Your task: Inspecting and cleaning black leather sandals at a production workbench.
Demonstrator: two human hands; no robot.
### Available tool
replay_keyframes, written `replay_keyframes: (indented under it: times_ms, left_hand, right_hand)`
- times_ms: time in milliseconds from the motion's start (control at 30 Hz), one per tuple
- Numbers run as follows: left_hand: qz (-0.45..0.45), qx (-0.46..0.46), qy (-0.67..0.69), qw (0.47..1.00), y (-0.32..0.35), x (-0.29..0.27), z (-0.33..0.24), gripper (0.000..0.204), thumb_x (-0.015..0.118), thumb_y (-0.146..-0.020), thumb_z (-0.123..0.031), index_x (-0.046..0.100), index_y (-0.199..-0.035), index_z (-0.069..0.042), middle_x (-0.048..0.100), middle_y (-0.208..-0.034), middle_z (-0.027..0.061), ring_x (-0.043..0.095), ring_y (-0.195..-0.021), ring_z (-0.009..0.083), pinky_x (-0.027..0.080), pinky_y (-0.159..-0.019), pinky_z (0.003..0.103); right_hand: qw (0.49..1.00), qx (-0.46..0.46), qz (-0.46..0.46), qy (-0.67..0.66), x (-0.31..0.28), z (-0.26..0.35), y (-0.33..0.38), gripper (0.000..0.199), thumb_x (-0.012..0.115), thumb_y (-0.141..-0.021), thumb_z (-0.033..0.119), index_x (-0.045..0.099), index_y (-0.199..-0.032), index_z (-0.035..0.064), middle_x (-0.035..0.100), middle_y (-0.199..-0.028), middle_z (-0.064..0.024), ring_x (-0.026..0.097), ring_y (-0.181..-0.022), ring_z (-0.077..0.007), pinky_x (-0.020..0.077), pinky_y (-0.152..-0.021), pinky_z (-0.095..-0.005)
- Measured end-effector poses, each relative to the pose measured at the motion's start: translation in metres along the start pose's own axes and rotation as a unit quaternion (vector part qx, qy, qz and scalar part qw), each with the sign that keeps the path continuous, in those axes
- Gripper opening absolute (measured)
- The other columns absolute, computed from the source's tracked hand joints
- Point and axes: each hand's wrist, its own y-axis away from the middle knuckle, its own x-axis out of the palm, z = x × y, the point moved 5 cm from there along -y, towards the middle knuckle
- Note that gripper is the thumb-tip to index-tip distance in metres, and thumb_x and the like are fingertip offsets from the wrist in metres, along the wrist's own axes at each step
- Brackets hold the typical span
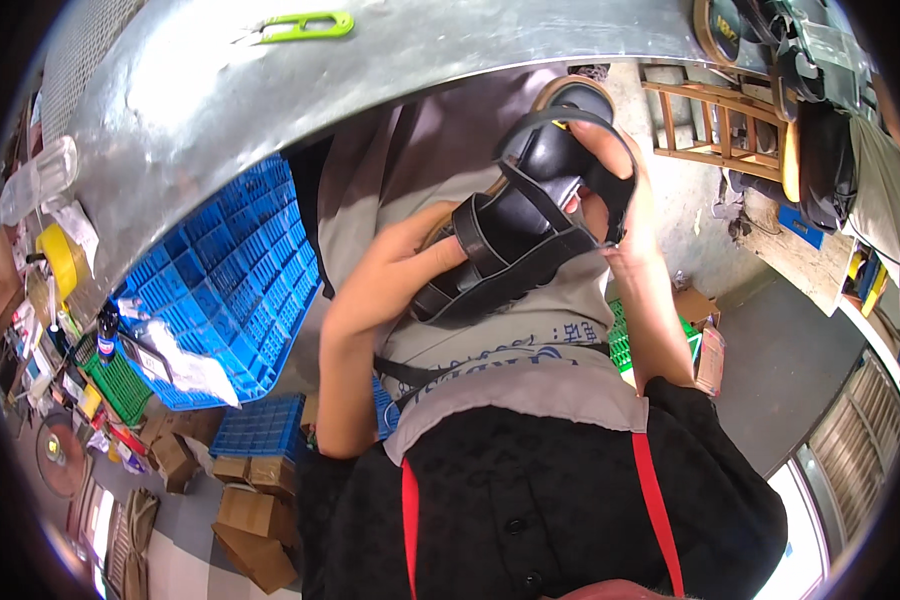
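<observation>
A black leather sandal (555,215) with broad straps lies over my lap, tilted, its heel end up and to the right. My left hand (395,265) is closed around the toe end, with the thumb pressing on the front strap. Toward the heel, my right hand (615,175) grips the sandal from the right side. Its thumb reaches through the loop of the back strap (620,215) onto the shiny black insole (560,150). The fingertips under the sole are mostly hidden. Lime-green thread snips (305,27) rest on the metal table beyond the sandal.
The metal table (170,170) curves across the top, with more sandals (725,30) at its far right. Blue plastic crates (240,270) stand to my left, cardboard boxes (255,530) below them. A wooden rack (720,125) is at right. A grey apron (490,340) covers my lap.
</observation>
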Motion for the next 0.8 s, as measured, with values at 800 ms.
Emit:
replay_keyframes:
  times_ms: [800]
  left_hand:
    - [-0.054, -0.109, -0.013, 0.992, 0.001, -0.047, -0.067, 0.022, 0.061, -0.091, -0.016, 0.068, -0.099, 0.003, 0.068, -0.087, 0.0021, 0.060, -0.076, 0.0068, 0.048, -0.069, 0.024]
  right_hand:
    - [0.982, -0.103, -0.140, -0.075, 0.059, -0.014, -0.006, 0.031, 0.059, -0.097, 0.037, 0.058, -0.099, 0.0066, 0.060, -0.082, -0.0021, 0.063, -0.073, -0.0123, 0.0543, -0.064, -0.0269]
